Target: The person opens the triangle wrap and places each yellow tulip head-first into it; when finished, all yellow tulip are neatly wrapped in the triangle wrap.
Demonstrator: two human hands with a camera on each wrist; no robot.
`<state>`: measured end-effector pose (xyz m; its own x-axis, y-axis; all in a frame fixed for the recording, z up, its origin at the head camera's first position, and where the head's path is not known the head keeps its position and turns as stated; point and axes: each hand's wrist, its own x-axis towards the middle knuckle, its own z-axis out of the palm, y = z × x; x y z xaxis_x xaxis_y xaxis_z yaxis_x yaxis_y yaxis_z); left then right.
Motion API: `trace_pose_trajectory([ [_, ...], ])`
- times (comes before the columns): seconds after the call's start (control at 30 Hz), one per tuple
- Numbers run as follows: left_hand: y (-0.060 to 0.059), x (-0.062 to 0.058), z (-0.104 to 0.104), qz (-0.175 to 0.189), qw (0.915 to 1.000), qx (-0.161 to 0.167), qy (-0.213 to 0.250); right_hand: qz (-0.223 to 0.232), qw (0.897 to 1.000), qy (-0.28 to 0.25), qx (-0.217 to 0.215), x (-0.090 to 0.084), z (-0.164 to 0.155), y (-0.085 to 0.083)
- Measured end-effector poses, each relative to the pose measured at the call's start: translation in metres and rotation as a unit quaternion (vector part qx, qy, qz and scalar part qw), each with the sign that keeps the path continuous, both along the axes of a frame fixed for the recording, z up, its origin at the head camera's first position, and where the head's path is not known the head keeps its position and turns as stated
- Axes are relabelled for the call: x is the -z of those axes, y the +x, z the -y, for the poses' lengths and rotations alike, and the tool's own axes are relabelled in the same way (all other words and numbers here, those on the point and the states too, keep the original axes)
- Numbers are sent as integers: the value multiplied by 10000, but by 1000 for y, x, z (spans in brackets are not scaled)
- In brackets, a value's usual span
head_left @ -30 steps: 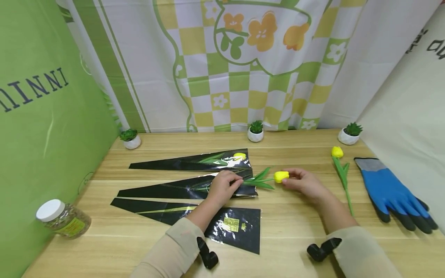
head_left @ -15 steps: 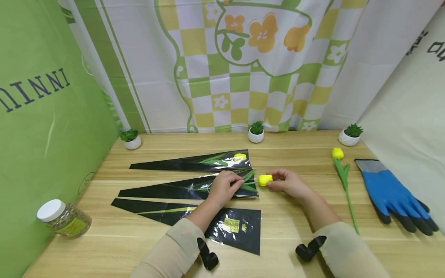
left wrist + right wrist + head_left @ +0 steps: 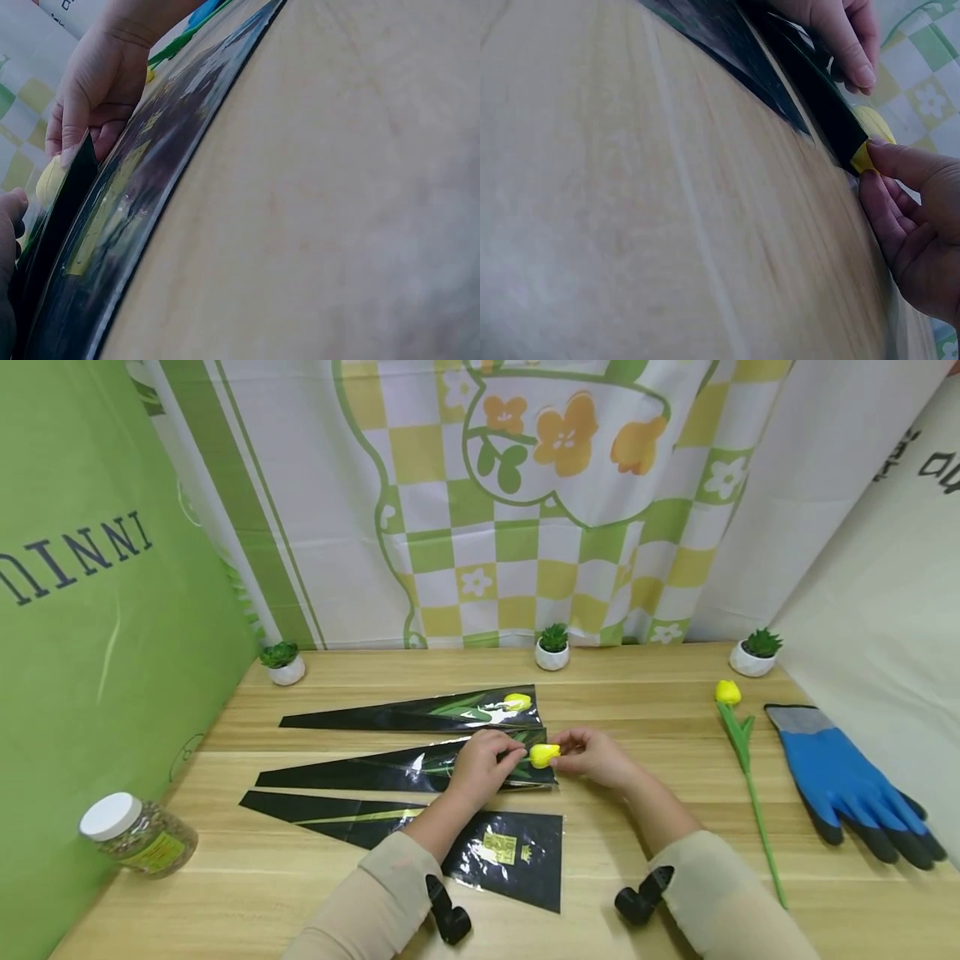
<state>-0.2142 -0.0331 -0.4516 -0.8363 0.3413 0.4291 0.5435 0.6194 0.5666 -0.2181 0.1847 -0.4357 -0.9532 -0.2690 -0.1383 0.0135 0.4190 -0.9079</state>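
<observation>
**Yellow tulip at the mouth of a black sleeve**

Near the middle of the tabletop [image 3: 645,693], the right hand [image 3: 596,760] pinches the yellow tulip bud [image 3: 543,754] between thumb and fingertips, right at the wide open end of the middle black sleeve [image 3: 390,767]. The stem and leaves are already inside the sleeve; the bud sits at its rim. The left hand [image 3: 483,767] rests on the sleeve just beside the opening, fingers curled over the film and gripping its edge, as the left wrist view shows.

Another sleeve [image 3: 420,711] lies toward the back edge with a tulip already in it, and an empty sleeve [image 3: 457,839] lies toward the front edge. A loose tulip [image 3: 738,735] and a blue glove [image 3: 847,781] lie toward the right edge, a white-capped jar [image 3: 137,835] by the left front corner, and three small potted plants [image 3: 552,646] along the back edge.

The likely trouble lies at the opening. If the left hand flattens the film, the mouth may close and the bud could catch on the rim, creasing the sleeve. A firm push on the bud alone might buckle the thin stem or fold a leaf. The glossy film may also slide on the smooth wood.
</observation>
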Motion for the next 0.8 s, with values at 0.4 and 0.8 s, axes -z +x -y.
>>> trace_pose_trajectory([
  [0.4,-1,1,1,59,10000,14,18,47,10000,43,-67,3,8,-1],
  [0.8,-8,2,3,151,9997,162,-128,149,9989,-255,353,-6,-8,10],
])
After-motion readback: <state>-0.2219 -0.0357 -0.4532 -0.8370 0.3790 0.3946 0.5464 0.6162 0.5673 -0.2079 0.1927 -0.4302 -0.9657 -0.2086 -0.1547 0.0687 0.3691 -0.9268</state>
